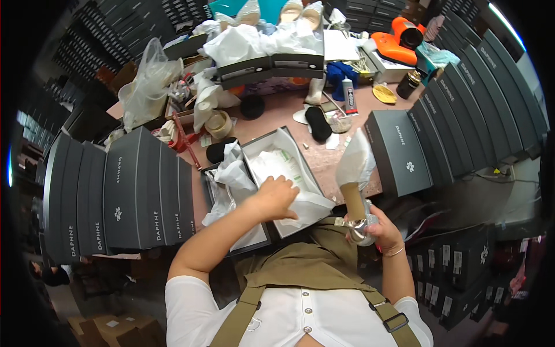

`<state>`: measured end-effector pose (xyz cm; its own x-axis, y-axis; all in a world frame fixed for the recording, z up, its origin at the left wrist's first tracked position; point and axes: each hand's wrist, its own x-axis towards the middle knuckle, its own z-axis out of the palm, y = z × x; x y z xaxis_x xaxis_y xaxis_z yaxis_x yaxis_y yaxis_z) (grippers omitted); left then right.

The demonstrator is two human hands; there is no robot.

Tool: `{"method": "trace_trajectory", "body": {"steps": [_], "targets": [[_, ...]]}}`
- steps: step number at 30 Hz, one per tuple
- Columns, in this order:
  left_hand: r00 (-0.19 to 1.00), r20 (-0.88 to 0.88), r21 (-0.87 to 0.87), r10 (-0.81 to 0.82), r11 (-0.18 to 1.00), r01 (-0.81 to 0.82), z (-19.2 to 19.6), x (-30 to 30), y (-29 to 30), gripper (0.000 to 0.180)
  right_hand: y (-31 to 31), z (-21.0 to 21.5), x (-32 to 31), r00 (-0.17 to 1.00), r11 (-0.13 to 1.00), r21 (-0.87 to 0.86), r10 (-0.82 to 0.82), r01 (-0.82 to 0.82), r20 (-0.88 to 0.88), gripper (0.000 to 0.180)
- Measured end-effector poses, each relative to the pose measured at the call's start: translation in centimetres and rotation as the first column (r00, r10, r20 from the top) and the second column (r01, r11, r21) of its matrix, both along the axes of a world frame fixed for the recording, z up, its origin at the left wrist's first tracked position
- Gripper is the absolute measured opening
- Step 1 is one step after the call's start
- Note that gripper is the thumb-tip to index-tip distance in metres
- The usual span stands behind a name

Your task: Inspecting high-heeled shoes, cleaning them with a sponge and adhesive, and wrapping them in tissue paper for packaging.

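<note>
My right hand [386,232] grips a shoe [351,198] by its shiny silver heel end, just off the table's front edge. The shoe's tan sole shows, and thin white paper [355,162] covers its toe end. Over an open grey shoe box [283,229] in front of me, my left hand [275,198] rests on white tissue paper [312,202], fingers apart and thumb out. A white packet with faint green print [283,165] lies in that box. Close on its left stands another open box [254,242] with crumpled tissue [228,182].
Stacks of closed grey shoe boxes flank me, at left [130,191] and right [399,150]. Farther back, two tissue-lined boxes [245,69] carry pale shoes [248,13]. A black pad [318,123], a glue tube [350,97], a tape roll [218,124] and an orange device [396,46] occupy the pink table.
</note>
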<state>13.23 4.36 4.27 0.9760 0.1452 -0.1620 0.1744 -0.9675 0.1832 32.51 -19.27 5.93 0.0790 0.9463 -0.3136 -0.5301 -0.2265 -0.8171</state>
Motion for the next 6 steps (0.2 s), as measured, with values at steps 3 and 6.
{"method": "trace_trajectory", "body": {"steps": [3,6], "targets": [[0.997,0.067,-0.148,0.032,0.989,-0.022,-4.0,1.1,-0.7,0.023,-1.3,-0.2,0.6,0.996,0.992,0.088,-0.090,0.090,0.000,0.083],[0.996,-0.051,-0.504,0.075,0.859,-0.091,-3.1,0.1,1.3,0.022,-2.3,0.4,1.6,0.999,0.995,0.097,-0.027,0.029,-0.022,0.085]]}}
